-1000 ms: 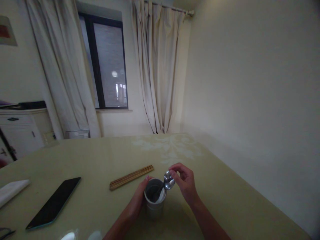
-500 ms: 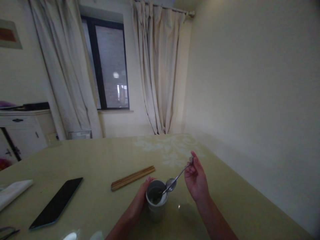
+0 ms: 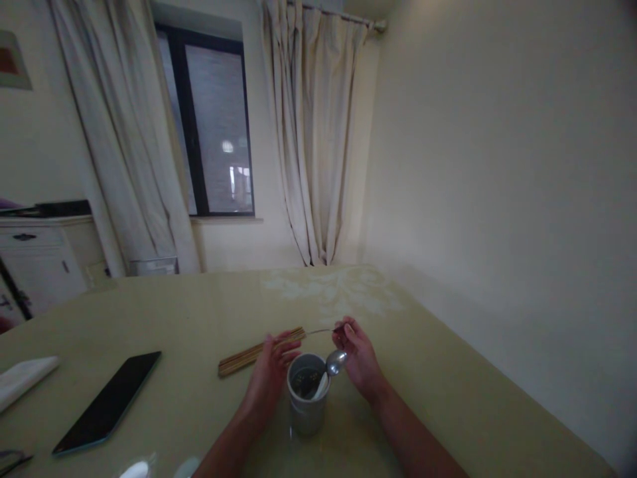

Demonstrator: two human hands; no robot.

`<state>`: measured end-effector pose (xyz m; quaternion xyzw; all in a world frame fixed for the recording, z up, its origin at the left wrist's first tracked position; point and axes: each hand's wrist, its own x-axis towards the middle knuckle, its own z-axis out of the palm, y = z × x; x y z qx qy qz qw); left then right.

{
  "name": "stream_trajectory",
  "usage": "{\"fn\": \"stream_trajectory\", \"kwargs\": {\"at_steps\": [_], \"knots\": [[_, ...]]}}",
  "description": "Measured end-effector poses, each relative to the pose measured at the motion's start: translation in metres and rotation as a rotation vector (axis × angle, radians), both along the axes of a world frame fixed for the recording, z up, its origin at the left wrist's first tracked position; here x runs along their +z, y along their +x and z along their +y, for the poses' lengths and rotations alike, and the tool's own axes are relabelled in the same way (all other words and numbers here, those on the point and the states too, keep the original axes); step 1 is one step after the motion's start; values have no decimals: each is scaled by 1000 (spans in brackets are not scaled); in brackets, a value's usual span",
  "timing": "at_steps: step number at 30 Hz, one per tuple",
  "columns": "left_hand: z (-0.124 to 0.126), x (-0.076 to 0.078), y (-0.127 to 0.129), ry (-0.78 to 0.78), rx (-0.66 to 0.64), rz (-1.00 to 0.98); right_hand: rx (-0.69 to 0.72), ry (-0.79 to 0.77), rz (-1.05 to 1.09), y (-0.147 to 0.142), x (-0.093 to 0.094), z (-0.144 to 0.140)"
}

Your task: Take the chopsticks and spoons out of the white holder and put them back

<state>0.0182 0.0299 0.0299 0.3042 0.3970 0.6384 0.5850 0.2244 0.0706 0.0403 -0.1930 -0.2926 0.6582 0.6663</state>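
A grey cup (image 3: 309,415) stands upright on the table between my hands. A metal spoon (image 3: 336,362) leans out over its right rim, bowl upward, and a white strip shows inside. Behind the cup, my right hand (image 3: 361,358) is closed on one end of a thin metal utensil (image 3: 319,330), its slim shaft pointing left; my fingers hide the held end. My left hand (image 3: 271,375) is to the cup's left, fingers loosely apart and holding nothing. Those fingers overlap a bundle of wooden chopsticks (image 3: 239,362); whether they touch it I cannot tell.
A black tablet (image 3: 109,401) lies on the table (image 3: 189,318) at the left, with a white object (image 3: 24,382) beyond it. Dark-framed glasses (image 3: 14,459) show partly at the lower left corner. A wall (image 3: 497,232) runs along the table's right side.
My left hand has let go of the cup and moved up-left to the chopsticks. My right hand has drawn the thin utensil out of the cup and moved left, turning it nearly level.
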Motion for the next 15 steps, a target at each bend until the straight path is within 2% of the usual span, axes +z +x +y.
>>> {"fn": "stream_trajectory", "kwargs": {"at_steps": [3, 7, 11, 15], "knots": [[4, -3, -17, 66, 69, 343, 93, 46, -90, -7, 1, -4], [6, 0, -39, 233, 13, 830, 116, 92, -169, -7, 5, -9], [7, 4, -50, 396, 8, 1305, 115, 111, -265, -9, 6, -12], [7, 3, -58, 466, -11, 1695, 151, 110, -313, -12, 5, -15]]}}
